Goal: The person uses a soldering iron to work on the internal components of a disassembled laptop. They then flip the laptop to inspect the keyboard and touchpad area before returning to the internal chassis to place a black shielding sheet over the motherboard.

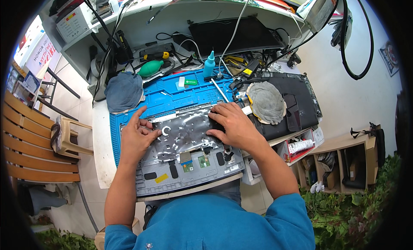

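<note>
In front of me lies a grey laptop top case (146,184), inner side up, with a small green circuit board (203,161) near its front. A shiny black backing sheet (185,136) covers its middle, with a white C-shaped mark towards the left. My left hand (137,136) is at the sheet's left edge, thumb touching it and fingers spread. Across from it, my right hand (235,124) rests on the sheet's right side, thumb and fingers apart. Under the case's far part is a blue work mat (163,93). What lies beneath my fingertips is hidden.
Round cloth pads, one blue-grey (124,92) and one grey (266,102), flank the mat. Behind stand a blue dropper bottle (209,65), a green air blower (150,68) and a dark screen panel (234,34). Cables hang overhead. A black laptop part (297,90) lies right.
</note>
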Action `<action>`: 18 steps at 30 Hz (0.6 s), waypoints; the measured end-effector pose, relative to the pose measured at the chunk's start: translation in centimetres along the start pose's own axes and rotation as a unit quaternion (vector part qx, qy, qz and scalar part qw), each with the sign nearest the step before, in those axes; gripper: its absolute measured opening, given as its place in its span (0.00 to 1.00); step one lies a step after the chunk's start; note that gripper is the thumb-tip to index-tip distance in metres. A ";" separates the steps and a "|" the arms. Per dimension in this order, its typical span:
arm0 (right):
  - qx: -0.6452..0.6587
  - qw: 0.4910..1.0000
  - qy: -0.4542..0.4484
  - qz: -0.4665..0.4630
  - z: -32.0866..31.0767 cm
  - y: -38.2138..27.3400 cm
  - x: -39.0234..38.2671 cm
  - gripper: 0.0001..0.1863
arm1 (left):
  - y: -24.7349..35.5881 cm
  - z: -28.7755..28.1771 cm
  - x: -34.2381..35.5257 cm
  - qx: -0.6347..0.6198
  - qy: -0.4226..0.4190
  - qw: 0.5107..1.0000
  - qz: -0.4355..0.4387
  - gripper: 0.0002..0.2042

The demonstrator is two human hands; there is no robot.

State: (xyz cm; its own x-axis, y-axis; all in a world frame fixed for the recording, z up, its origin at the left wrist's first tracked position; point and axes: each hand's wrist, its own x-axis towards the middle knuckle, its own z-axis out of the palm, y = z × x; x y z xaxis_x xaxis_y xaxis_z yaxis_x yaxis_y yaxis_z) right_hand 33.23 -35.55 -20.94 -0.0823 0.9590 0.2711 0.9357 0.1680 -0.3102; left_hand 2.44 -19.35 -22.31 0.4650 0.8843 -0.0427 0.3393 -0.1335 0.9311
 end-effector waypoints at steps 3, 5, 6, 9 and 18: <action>-0.005 1.000 0.001 0.004 -0.2 -0.2 -0.1 0.29 | 0.3 0.1 -0.1 -0.004 0.003 1.000 0.000 0.46; -0.003 1.000 0.007 0.005 0.1 -0.1 -0.3 0.29 | 0.3 0.1 -0.1 -0.009 0.003 1.000 0.001 0.47; -0.001 1.000 0.009 0.006 0.2 -0.1 -0.3 0.29 | 0.2 0.1 0.0 -0.011 0.002 1.000 0.002 0.47; 0.001 1.000 0.007 0.010 0.1 -0.4 -0.4 0.29 | 0.3 0.0 -0.1 -0.022 0.000 1.000 -0.002 0.47; 0.024 0.999 -0.026 -0.009 -1.0 1.5 1.7 0.27 | 0.1 -0.2 0.3 -0.038 -0.011 0.999 -0.008 0.50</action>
State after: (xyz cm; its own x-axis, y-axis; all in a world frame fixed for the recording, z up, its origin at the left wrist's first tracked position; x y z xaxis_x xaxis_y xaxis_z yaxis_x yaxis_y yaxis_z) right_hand 34.83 -33.93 -20.04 -0.1185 0.9660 0.2299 0.9165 0.1955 -0.3491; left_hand 2.43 -18.96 -22.16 0.4781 0.8758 -0.0657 0.2845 -0.0837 0.9550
